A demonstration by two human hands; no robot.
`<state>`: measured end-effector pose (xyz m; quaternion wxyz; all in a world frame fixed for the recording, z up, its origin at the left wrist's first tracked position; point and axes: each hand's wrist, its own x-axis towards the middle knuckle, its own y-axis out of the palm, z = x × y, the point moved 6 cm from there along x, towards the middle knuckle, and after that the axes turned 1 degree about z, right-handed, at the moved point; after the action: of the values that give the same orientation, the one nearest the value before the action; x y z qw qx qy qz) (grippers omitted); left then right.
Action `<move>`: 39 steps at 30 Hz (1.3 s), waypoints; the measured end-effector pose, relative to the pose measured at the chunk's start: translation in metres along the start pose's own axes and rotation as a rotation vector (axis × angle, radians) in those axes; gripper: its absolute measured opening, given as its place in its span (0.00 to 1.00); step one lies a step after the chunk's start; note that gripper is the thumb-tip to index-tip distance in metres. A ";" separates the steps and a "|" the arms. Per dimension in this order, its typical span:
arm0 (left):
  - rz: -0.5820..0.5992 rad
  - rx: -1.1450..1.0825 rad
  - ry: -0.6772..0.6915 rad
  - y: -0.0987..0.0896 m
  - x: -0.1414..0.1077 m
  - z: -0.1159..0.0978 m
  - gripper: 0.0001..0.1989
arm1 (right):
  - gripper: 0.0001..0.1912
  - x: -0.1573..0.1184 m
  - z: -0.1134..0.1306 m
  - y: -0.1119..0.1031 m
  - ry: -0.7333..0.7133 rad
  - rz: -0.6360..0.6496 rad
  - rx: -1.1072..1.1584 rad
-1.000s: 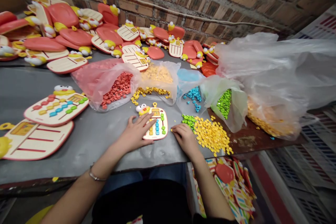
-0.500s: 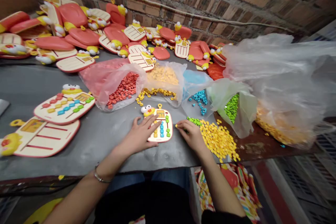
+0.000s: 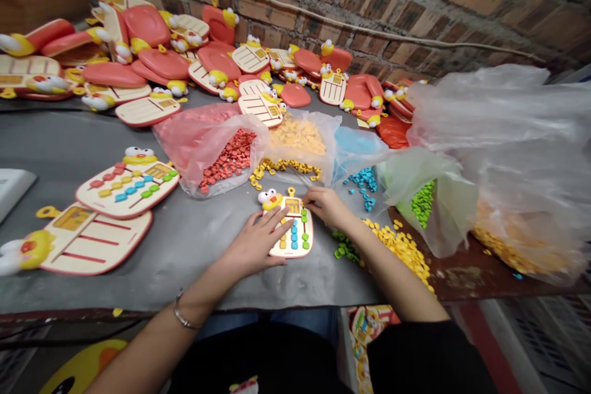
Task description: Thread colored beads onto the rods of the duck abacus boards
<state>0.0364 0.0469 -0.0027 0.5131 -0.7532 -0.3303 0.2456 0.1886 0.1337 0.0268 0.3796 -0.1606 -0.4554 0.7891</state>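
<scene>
Cream counting board (image 3: 300, 228) sits best steadied flat, left hand (image 3: 258, 243) fingers apart; right hand (image 3: 329, 206) fingertips together, whether on a bead I can't tell.

A rough brick wall (image 3: 351, 6) stands behind the gray tabletop (image 3: 194, 221). A thin, pale cord (image 3: 323, 21) runs across the bricks.
</scene>
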 end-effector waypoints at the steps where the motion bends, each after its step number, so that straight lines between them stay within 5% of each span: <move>1: 0.002 -0.002 0.000 0.001 0.000 0.001 0.40 | 0.07 0.001 -0.001 -0.001 -0.003 0.012 0.015; 5: 0.003 0.002 0.001 0.004 0.001 0.003 0.40 | 0.06 0.010 -0.014 -0.002 0.036 0.093 0.092; 10: -0.026 -0.001 0.011 0.006 0.001 0.003 0.42 | 0.09 0.032 -0.034 0.005 0.199 0.367 0.377; 16: -0.050 -0.024 0.011 0.002 -0.002 0.001 0.45 | 0.10 0.055 -0.030 0.005 0.130 0.575 0.236; 31: 0.018 -0.074 -0.008 0.004 0.004 0.001 0.44 | 0.16 0.070 -0.048 0.022 0.250 0.701 0.247; 39: -0.058 -0.064 0.017 0.003 0.001 0.002 0.43 | 0.17 0.035 -0.058 0.017 0.436 0.462 0.413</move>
<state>0.0366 0.0486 -0.0061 0.4985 -0.7615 -0.3550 0.2134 0.1929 0.1891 -0.0154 0.3038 -0.3432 -0.1470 0.8765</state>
